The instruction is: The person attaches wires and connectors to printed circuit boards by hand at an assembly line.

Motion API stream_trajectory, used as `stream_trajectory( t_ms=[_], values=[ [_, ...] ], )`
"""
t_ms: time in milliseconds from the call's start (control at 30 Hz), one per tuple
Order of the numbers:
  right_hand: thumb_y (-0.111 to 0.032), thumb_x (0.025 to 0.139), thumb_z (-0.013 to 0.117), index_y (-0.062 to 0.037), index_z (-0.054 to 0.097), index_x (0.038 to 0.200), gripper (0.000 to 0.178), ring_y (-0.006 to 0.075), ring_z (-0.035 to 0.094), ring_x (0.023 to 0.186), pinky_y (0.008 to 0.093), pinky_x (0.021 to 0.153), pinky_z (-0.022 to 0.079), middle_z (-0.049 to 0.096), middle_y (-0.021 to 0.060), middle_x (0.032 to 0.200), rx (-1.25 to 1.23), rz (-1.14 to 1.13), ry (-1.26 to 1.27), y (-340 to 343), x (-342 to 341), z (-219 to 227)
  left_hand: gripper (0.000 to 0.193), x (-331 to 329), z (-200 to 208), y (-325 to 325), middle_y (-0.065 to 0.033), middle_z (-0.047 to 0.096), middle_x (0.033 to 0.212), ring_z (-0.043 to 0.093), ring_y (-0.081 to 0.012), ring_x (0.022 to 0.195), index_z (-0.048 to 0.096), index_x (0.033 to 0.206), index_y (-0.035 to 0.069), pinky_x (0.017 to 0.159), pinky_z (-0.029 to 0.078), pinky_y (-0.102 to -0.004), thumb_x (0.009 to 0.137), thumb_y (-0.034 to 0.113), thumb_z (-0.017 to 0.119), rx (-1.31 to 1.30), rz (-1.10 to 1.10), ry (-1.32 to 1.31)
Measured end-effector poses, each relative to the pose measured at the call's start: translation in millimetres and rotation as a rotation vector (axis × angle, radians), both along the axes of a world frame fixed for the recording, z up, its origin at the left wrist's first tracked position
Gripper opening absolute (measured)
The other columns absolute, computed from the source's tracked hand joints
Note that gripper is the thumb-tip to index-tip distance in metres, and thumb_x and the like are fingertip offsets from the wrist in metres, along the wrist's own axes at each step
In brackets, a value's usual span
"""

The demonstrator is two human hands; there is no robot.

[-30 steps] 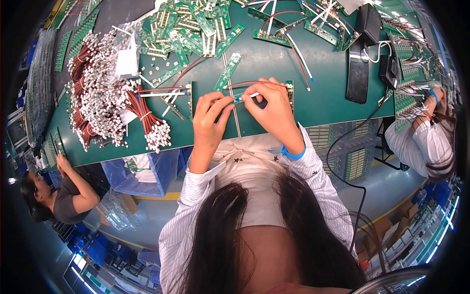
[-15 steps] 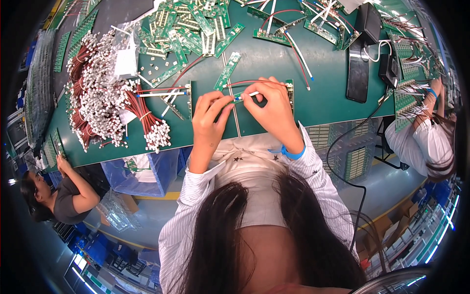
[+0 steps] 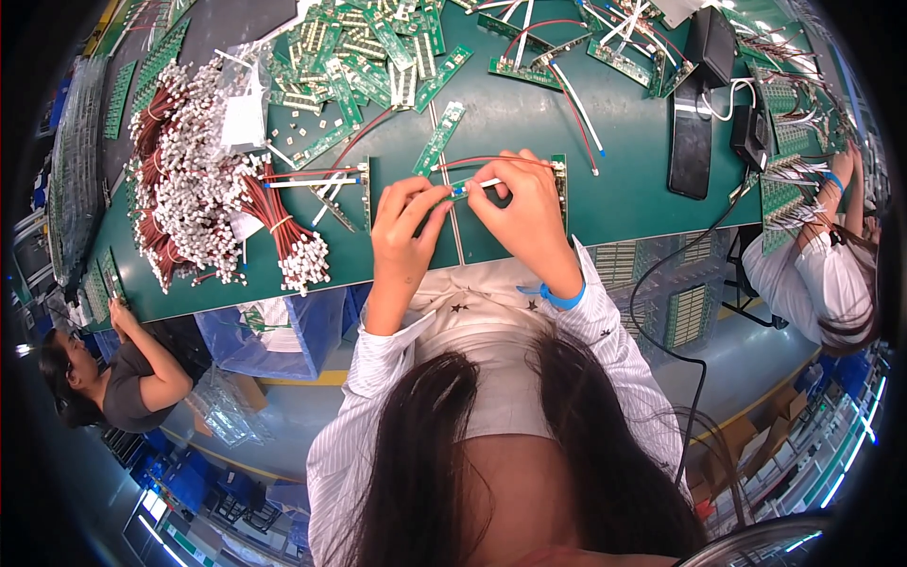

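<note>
My left hand (image 3: 404, 231) pinches a small green circuit board (image 3: 456, 195) above the table, its fingers covering much of it. Between thumb and fingers, my right hand (image 3: 524, 208) holds a white flat cable (image 3: 487, 183). The cable's blue end meets the board near my left fingertips; whether it sits in a connector is too small to tell. A red wire (image 3: 472, 160) runs behind my right fingers toward an upright board strip (image 3: 560, 189) beside that hand. Just beyond my hands lies another green board strip (image 3: 440, 137).
Bundled red wires with white connectors (image 3: 194, 189) lie at the left of the green table (image 3: 624, 180). Loose circuit boards (image 3: 368, 47) heap at the back. A black phone-like slab (image 3: 690, 146) lies right. Co-workers sit at the left (image 3: 132, 373) and right (image 3: 803, 274).
My hands stay almost in place, with the white cable shifted very slightly at the board. At the right, the co-worker's hands have moved a little.
</note>
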State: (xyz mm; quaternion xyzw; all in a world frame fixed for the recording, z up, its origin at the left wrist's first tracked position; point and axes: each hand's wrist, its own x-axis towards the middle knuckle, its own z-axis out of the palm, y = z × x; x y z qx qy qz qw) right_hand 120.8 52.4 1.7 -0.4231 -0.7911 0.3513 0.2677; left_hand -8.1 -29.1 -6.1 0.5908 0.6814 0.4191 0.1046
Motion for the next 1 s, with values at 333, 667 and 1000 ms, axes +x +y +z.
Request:
stream_trajectory(
  t_ms=[333, 667, 1000],
  values=[
    [-0.014, 0.065, 0.062, -0.0069, 0.054, 0.063, 0.010, 0.0215, 0.045, 0.059, 0.0333, 0.061, 0.032, 0.046, 0.0048, 0.056, 0.014, -0.009, 0.010, -0.2, -0.5, 0.0, 0.024, 0.4, -1.9, 0.4, -0.0057, 0.052, 0.081, 0.048, -0.0187, 0.066, 0.061, 0.085, 0.004, 0.057, 0.041, -0.0287, 0.063, -0.003, 0.066, 0.028, -0.009, -0.001],
    [-0.013, 0.067, 0.061, -0.0066, 0.055, 0.064, 0.010, 0.0206, 0.043, 0.058, 0.0327, 0.062, 0.031, 0.041, 0.0044, 0.055, 0.014, 0.004, 0.027, -0.8, -0.9, -1.2, 0.030, 2.0, -2.1, -2.9, -0.0062, 0.049, 0.083, 0.045, -0.0193, 0.066, 0.062, 0.089, 0.007, 0.056, 0.040, -0.0290, 0.062, -0.006, 0.063, 0.015, -0.038, 0.100],
    [-0.012, 0.069, 0.062, -0.0068, 0.056, 0.065, 0.009, 0.0217, 0.044, 0.056, 0.0332, 0.065, 0.034, 0.036, 0.0044, 0.051, 0.032, 0.003, 0.004, 0.3, 0.0, 2.6, 0.041, 2.2, -2.2, -5.4, -0.0107, 0.048, 0.086, 0.048, -0.0250, 0.074, 0.058, 0.098, 0.006, 0.062, 0.043, -0.0321, 0.059, -0.006, 0.060, -0.010, -0.130, 0.267]
  ],
)
